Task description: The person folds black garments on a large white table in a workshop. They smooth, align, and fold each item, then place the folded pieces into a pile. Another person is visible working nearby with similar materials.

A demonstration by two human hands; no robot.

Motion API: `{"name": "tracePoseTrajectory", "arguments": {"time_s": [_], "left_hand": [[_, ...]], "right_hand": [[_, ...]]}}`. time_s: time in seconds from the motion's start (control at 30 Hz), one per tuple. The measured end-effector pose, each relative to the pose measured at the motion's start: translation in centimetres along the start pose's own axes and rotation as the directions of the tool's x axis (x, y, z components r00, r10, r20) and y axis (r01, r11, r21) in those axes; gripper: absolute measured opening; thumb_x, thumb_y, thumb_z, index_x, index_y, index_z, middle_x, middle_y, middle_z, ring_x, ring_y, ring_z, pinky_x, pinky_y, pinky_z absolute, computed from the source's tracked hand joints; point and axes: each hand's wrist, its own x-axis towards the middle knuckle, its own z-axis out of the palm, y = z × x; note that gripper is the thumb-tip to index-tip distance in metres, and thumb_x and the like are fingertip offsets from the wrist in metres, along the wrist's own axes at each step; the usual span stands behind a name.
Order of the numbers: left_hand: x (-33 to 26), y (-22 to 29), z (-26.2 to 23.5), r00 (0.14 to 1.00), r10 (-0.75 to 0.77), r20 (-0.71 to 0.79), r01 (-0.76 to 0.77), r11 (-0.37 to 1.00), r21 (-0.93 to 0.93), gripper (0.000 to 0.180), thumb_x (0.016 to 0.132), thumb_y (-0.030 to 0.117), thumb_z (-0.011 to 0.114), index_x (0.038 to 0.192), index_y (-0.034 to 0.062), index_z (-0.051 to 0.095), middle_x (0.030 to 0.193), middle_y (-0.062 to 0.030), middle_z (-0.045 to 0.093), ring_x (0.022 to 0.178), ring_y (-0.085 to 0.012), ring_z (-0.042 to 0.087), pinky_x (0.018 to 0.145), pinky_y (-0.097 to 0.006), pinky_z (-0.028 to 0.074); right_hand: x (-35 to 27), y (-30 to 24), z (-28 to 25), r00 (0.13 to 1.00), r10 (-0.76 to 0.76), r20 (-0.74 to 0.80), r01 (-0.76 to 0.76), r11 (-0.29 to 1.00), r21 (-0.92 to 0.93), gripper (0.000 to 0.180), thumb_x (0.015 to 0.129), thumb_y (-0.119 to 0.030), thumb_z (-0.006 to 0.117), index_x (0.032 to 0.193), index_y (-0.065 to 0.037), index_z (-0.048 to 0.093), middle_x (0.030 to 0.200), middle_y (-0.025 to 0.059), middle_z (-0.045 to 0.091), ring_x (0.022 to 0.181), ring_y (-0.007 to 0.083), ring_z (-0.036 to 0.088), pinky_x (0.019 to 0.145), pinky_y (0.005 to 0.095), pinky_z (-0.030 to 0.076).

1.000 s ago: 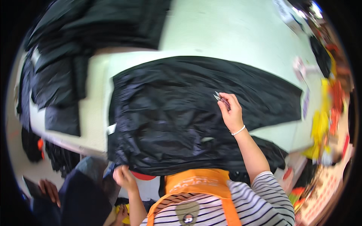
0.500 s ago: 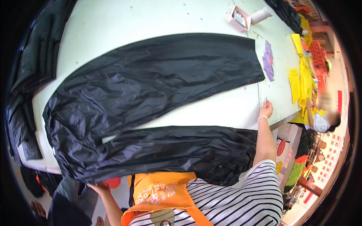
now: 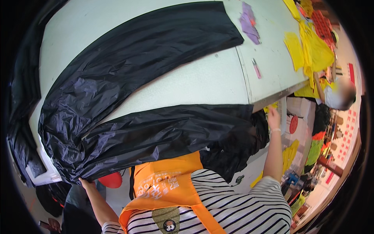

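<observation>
A pair of shiny black trousers (image 3: 156,50) lies across the white table (image 3: 187,82), its two legs stretching to the right and the near leg along the table's front edge. My left hand (image 3: 86,184) grips the trousers at the near left corner, its fingers partly hidden by the fabric. Past the hem of the near leg, my right hand (image 3: 274,114) is off the front edge of the table, beside a bit of yellow cloth. Its fingers are blurred, so their grip is unclear. A small pink-handled tool (image 3: 256,68) lies on the table.
Black garments (image 3: 27,97) are piled along the left edge. Purple cloth (image 3: 249,23) and yellow pieces (image 3: 294,50) lie at the far right, where another person (image 3: 339,93) handles yellow fabric. More black fabric (image 3: 230,156) hangs by my lap. A red stool (image 3: 110,180) stands below.
My right hand has let go of the small tool, which now lies on the table, and has drawn back past the front edge. My left hand stays at the trousers' corner. The view has shifted.
</observation>
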Motion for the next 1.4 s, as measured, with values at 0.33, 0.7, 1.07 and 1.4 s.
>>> {"name": "tracePoseTrajectory", "arguments": {"time_s": [0.33, 0.7, 1.07, 1.4], "left_hand": [[-9.0, 0.4, 3.7, 0.989, 0.038, 0.14, 0.005, 0.957, -0.29, 0.06, 0.094, 0.054, 0.034, 0.13, 0.0075, 0.047, 0.132, -0.0113, 0.05, 0.12, -0.0315, 0.049, 0.099, -0.052, 0.041], [-10.3, 12.7, -3.2, 0.679, 0.494, 0.544, -0.074, 0.783, -0.618, 0.043, 0.094, 0.033, 0.046, 0.123, 0.0018, 0.05, 0.129, -0.0137, 0.052, 0.12, -0.0308, 0.048, 0.104, -0.047, 0.035], [-7.8, 16.2, -6.8, 0.663, 0.466, 0.585, -0.183, 0.859, -0.478, 0.032, 0.095, 0.023, 0.05, 0.116, 0.0003, 0.055, 0.12, -0.0129, 0.059, 0.113, -0.0251, 0.054, 0.103, -0.041, 0.036], [-8.9, 20.6, 3.0, 0.753, 0.47, 0.461, -0.24, 0.848, -0.472, 0.034, 0.095, 0.023, 0.051, 0.121, -0.0003, 0.053, 0.124, -0.0116, 0.057, 0.114, -0.0222, 0.052, 0.1, -0.035, 0.039]], "right_hand": [[-11.6, -4.9, 5.8, 0.989, 0.148, -0.002, -0.123, 0.829, 0.545, 0.023, 0.083, -0.013, 0.066, 0.1, 0.002, 0.063, 0.097, 0.0061, 0.064, 0.086, 0.0135, 0.056, 0.079, 0.0274, 0.045], [0.9, -3.6, -18.2, 0.986, -0.159, 0.052, 0.073, 0.685, 0.725, 0.036, 0.095, -0.021, 0.053, 0.125, -0.002, 0.048, 0.12, 0.0025, 0.053, 0.108, 0.0122, 0.05, 0.096, 0.0278, 0.037], [1.9, -16.3, -13.7, 0.923, -0.268, 0.275, -0.199, 0.277, 0.94, 0.046, 0.099, -0.033, 0.043, 0.137, -0.009, 0.038, 0.135, 0.0028, 0.047, 0.118, 0.0201, 0.049, 0.102, 0.0374, 0.035], [8.1, -27.5, -5.3, 0.651, 0.096, 0.753, -0.301, 0.944, 0.139, 0.059, 0.093, -0.055, 0.04, 0.107, -0.002, 0.061, 0.102, 0.0094, 0.066, 0.092, 0.0179, 0.063, 0.082, 0.0325, 0.049]]}}
